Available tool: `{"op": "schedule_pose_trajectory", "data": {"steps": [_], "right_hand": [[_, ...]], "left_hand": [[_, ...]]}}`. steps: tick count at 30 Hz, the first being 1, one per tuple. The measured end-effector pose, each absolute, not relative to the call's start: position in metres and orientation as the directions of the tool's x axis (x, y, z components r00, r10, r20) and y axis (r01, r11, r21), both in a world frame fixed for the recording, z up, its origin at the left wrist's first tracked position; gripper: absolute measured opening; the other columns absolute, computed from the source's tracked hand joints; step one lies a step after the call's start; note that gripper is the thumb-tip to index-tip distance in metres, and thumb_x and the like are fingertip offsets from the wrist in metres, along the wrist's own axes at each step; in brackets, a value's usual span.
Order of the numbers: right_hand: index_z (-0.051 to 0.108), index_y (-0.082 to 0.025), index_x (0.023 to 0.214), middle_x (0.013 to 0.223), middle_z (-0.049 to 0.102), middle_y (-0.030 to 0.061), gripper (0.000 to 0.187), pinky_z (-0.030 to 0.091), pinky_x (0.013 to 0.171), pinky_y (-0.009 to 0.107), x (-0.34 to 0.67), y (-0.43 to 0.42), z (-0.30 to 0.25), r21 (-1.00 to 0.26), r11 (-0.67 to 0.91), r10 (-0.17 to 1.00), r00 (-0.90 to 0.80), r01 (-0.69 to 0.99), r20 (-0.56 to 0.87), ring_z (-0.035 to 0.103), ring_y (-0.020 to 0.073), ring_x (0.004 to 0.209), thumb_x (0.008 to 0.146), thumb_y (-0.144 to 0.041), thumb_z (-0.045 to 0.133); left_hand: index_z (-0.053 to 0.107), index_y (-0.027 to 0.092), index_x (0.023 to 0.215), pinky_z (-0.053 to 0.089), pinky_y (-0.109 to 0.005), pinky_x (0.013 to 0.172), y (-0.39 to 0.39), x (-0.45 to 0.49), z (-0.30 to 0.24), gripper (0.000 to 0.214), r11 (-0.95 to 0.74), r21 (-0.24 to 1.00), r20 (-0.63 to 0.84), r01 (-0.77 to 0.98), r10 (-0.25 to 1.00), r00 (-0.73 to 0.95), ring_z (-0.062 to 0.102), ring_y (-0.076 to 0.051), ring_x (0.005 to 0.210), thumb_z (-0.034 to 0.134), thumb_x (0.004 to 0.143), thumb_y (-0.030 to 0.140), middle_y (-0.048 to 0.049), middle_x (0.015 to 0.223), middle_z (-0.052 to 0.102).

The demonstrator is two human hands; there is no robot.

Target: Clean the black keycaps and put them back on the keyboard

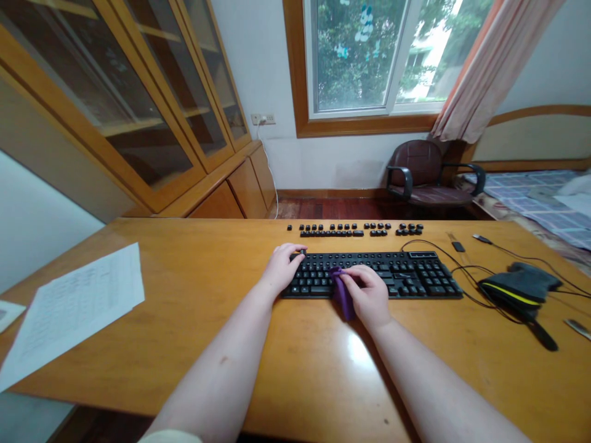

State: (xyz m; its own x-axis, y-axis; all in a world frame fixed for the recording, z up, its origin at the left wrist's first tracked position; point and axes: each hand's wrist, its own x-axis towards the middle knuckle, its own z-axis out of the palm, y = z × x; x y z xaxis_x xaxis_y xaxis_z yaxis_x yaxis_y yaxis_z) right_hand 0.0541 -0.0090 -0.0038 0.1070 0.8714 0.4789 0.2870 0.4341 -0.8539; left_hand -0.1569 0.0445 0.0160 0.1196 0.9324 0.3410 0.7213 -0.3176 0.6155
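A black keyboard [406, 277] lies on the wooden desk [207, 307]. My left hand [281, 267] rests on the keyboard's left end, its fingers curled over the top-left keys and pinching at one small key. My right hand [369, 294] is closed on a purple tool [342, 295], which looks like a keycap puller, held against the keys near the keyboard's middle. Beyond the keyboard, several loose black keycaps [351, 230] lie in rows on the desk.
A printed sheet of paper [76, 307] lies at the desk's left. Right of the keyboard are cables [462, 271], a black and yellow device [519, 288] and small parts. A glass-door cabinet [138, 111], a chair [425, 175] and a bed [545, 197] stand behind.
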Motion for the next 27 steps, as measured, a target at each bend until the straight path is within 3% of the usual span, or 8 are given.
{"op": "schedule_pose_trajectory", "data": {"steps": [7,14,27], "right_hand": [[0.068,-0.024,0.077,0.079,0.065,0.0043,0.010,0.048,0.073,0.035,0.0559,-0.0066,-0.0065,-0.848,0.425,0.866,0.130,0.315,0.483,0.059,0.0193,0.077,0.077,-0.031,0.060],[0.068,-0.023,0.077,0.079,0.066,0.0039,0.010,0.047,0.072,0.034,0.0544,-0.0062,-0.0046,-0.854,0.421,0.870,0.131,0.305,0.475,0.060,0.0189,0.076,0.077,-0.029,0.060],[0.067,-0.023,0.076,0.078,0.065,0.0041,0.011,0.047,0.071,0.034,0.0550,-0.0053,-0.0080,-0.869,0.402,0.878,0.147,0.287,0.455,0.059,0.0191,0.075,0.077,-0.032,0.060]], "left_hand": [[0.065,0.025,0.097,0.034,-0.043,0.097,0.0495,-0.1630,0.0067,0.023,-0.249,0.484,0.224,0.839,0.962,0.156,0.054,-0.023,0.100,0.052,0.079,0.028,-0.0037,0.101,0.066],[0.067,0.029,0.094,0.014,-0.063,0.099,0.0458,-0.1623,0.0103,0.022,-0.237,0.417,0.158,0.878,0.970,0.186,0.052,-0.028,0.102,0.051,0.079,0.030,-0.0049,0.100,0.067],[0.069,0.028,0.090,0.018,-0.061,0.100,0.0443,-0.1612,0.0135,0.020,-0.209,0.412,0.160,0.887,0.975,0.155,0.053,-0.028,0.100,0.056,0.075,0.028,-0.0041,0.097,0.068]]}}
